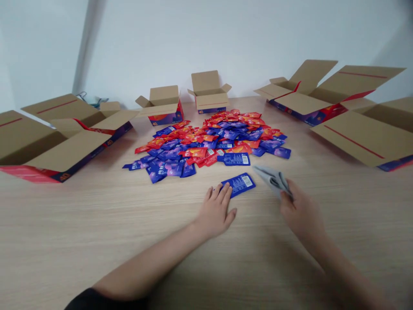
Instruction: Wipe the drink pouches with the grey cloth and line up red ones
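My left hand (218, 212) lies flat on the near end of a blue pouch (242, 183), its fingers stretched out over it. That pouch rests on the table with its printed back and white barcode label facing up. To the right, my right hand (301, 211) is closed on a folded grey cloth (274, 180), held just right of the pouch; the hand is a little blurred. Another blue pouch (237, 159) lies just beyond, at the front edge of a large heap of red and blue pouches (206, 137).
Open cardboard boxes surround the heap: a large box (77, 163) at left, a small box (164, 113) and another small box (211, 101) behind, and a large box (364, 137) at right with more beyond. The wooden table (129, 224) meets a white wall at the back.
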`<state>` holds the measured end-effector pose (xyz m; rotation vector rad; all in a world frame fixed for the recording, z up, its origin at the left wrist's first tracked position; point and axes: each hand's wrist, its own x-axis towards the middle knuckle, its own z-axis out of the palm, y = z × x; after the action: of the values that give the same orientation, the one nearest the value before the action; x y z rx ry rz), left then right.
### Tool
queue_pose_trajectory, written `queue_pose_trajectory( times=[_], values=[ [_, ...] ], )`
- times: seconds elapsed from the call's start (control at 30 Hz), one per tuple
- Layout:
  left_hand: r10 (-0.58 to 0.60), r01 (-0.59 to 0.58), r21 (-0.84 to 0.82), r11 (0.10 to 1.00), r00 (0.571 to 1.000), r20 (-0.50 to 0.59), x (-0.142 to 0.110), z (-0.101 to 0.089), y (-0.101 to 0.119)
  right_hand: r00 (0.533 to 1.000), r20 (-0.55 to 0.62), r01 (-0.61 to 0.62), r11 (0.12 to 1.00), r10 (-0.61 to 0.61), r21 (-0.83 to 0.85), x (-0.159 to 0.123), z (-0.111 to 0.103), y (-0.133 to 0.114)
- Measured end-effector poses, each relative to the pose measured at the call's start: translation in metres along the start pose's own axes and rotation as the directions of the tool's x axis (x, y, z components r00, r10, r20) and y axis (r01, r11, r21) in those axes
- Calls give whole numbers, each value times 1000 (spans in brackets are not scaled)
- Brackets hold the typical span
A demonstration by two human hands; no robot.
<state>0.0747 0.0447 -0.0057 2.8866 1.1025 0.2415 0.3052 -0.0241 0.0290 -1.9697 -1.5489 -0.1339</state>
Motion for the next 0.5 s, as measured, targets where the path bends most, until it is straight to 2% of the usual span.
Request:
queue_pose_trajectory(
  times=[0.03,0.1,0.13,0.2,0.27,0.3,0.33,0.43,0.5],
  values=[
    [5,-5,-3,1000,1000,2,-11,-2,4,999,-35,29,1000,-28,5,-1,2,-9],
    [0,0,-14,1000,1000,5,-29,-6,13,986,-6,164,986,-164,43,-7,13,-32],
    [-12,12,-20,1000,1000,8,-36,-8,17,965,45,256,965,-259,63,-12,22,-45],
    [-46,46,-30,998,999,19,-47,-12,23,886,162,429,901,-434,68,-24,39,-64],
    [-70,71,-27,997,997,41,-54,-16,25,819,238,530,847,-522,34,-34,52,-69],
    [-70,71,-23,997,996,51,-57,-17,25,810,256,543,839,-527,8,-37,56,-67],
    [-62,63,-19,998,996,59,-59,-17,25,822,261,530,848,-506,-23,-38,58,-62],
    [-44,44,-11,999,997,57,-63,-15,22,898,230,412,899,-374,-147,-36,57,-44],
    [-49,49,-12,999,997,52,-63,-13,22,920,205,374,905,-334,-204,-35,57,-42]
  ],
)
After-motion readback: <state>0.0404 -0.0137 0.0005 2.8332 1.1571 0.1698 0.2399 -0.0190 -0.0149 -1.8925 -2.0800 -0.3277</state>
